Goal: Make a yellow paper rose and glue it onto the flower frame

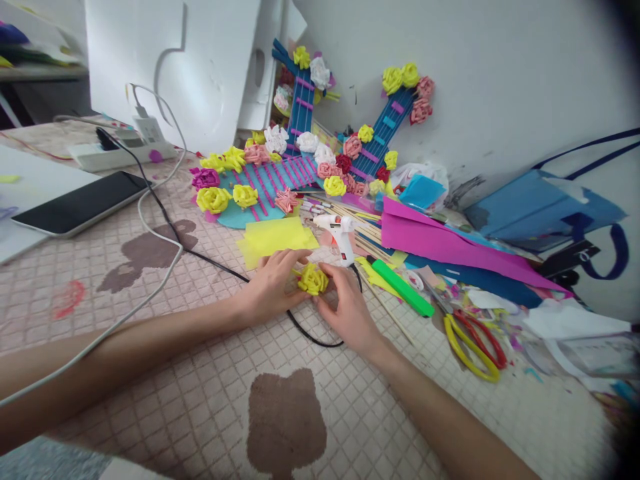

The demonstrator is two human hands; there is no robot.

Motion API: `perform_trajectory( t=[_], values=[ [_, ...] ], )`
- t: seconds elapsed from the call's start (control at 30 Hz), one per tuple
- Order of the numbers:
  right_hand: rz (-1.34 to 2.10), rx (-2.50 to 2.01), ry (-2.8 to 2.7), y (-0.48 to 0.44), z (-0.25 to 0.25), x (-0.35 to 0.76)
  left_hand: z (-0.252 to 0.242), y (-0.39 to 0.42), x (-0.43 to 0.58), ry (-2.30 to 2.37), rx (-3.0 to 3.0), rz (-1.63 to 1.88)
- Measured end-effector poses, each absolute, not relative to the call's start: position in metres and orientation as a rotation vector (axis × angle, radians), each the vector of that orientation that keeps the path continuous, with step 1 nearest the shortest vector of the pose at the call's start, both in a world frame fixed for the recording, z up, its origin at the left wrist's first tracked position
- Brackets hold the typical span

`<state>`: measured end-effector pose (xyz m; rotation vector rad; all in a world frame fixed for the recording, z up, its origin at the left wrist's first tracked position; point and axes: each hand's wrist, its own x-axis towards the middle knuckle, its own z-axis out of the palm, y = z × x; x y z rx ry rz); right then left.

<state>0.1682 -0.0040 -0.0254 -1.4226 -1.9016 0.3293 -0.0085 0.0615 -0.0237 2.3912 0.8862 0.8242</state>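
A yellow paper flower (313,279) with ruffled petals is held between my two hands above the table. My left hand (273,283) grips it from the left, fingers curled and thumb beneath. From the right, my right hand (347,305) pinches its edge between thumb and fingers. Just behind the hands stands a white glue gun (339,233), its black cord (310,337) running under them. A stack of yellow paper sheets (275,240) lies behind my left hand.
Guitar-shaped crafts (265,183) covered in paper flowers stand against the wall. Scissors (473,340), a green marker (403,288), wooden sticks (367,230) and magenta sheets (430,240) lie right. A tablet (83,203) and power strip (123,150) are left; a white cable crosses my left forearm.
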Motion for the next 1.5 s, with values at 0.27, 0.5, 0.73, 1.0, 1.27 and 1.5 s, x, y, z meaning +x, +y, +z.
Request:
perform_trajectory(
  t=[0.27,0.5,0.73,1.0,1.27,1.5],
  values=[
    [0.3,-1.433,-1.915,-0.005,-0.023,0.165,-0.025,0.062,-0.008,0.918,2.379,0.829],
    [0.127,-1.579,-1.854,-0.005,0.004,0.199,-0.027,0.064,-0.008,0.909,2.377,0.827],
    [-0.163,-2.06,-2.002,-0.012,-0.007,0.244,-0.025,0.063,-0.009,0.917,2.357,0.795],
    [-0.268,-2.317,-2.049,-0.018,-0.003,0.24,-0.025,0.063,-0.009,0.902,2.361,0.807],
    [-0.009,-2.275,-1.963,-0.04,0.032,0.26,-0.022,0.062,-0.008,0.92,2.343,0.802],
    [0.444,-1.801,-1.646,-0.036,0.019,0.222,-0.023,0.063,-0.008,0.916,2.351,0.822]
  ],
)
